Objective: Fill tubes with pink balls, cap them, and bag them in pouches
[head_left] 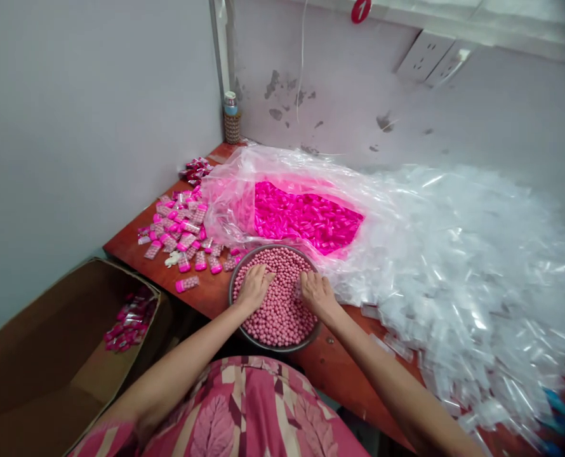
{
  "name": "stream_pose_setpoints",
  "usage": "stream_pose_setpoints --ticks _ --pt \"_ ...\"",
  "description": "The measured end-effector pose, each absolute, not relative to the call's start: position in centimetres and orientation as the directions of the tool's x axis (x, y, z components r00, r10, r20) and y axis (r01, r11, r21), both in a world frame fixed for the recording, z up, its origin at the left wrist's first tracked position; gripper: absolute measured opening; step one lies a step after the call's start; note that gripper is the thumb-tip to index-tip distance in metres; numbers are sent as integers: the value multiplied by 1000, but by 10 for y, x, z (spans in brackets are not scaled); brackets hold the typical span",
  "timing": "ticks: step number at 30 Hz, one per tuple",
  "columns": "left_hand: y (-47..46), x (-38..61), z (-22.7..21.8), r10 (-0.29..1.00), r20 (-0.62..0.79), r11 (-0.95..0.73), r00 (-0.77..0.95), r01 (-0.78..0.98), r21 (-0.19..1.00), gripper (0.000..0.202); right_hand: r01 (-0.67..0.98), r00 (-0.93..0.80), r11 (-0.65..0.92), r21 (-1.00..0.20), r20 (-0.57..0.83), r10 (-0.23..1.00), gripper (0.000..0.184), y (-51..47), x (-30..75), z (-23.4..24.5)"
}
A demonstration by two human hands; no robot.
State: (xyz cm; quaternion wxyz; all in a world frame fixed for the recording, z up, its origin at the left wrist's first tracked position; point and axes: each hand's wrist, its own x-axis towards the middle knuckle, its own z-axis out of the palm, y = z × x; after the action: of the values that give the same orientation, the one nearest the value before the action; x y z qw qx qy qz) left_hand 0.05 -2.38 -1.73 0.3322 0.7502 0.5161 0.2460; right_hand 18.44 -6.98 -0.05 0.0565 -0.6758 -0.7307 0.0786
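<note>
A red round sticker on the ledge at the far side carries a white numeral "1", the one piece of writing that can be read; any print on the small bottles is too small to make out.

The pink beads are round, matte-looking, dusty rose and much alike in size. They fill a round, dark-rimmed bowl at the near edge of the reddish-brown table, right in front of the person. The left hand lies over the left part of the beads, fingers bent down into them, thumb towards the middle. The right hand is at the right side of the bowl, fingers curled inward in a narrow grip. Whether either hand holds anything is hidden.

To the left of the bowl lies a heap of clear bottles with bright pink caps, filled with similar beads; one lies on its side near the table edge. Just beyond the bowl, an open clear plastic bag holds glossy magenta pieces. A broad pile of clear plastic containers spreads across the right. At near left, a cardboard box contains dark pink packed items.
</note>
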Motion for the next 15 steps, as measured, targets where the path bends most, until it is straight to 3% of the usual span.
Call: stream_pose_setpoints --ticks 6,11,15 --pt "-19 14 -50 949 -5 -210 315 643 737 36 942 -121 99 -319 -51 991 21 -49 146 -45" --pt "-22 28 -43 947 14 -215 320 604 768 38 785 -198 127 -606 -52 979 18 -37 140 -75" --pt "-24 29 -24 872 105 -361 479 482 799 38 569 -178 49 -821 -64 982 20 -46 142 -89"
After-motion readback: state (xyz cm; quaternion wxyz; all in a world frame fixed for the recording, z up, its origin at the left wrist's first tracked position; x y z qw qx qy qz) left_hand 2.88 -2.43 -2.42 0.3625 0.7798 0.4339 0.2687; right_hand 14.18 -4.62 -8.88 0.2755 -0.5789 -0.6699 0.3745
